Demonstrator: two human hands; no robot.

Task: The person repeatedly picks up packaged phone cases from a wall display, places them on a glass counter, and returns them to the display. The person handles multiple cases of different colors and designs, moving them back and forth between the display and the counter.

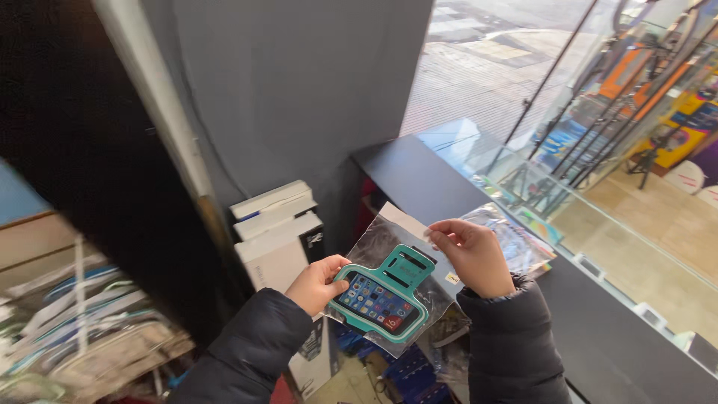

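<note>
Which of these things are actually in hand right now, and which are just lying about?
In hand:
- teal armband case in its clear bag, pinched by left hand and right hand

Lying about:
- white boxes stacked by the wall
- bagged items on the black counter
- packets at left

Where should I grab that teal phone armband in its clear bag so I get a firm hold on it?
Take the teal armband pouch by its edges rather than its flat face. It is held tilted, lower end toward the left hand, upper end toward the right hand. The clear bag is slippery and loose, so pinch through the plastic onto the firm teal rim, coming from the left and the upper right.
</note>
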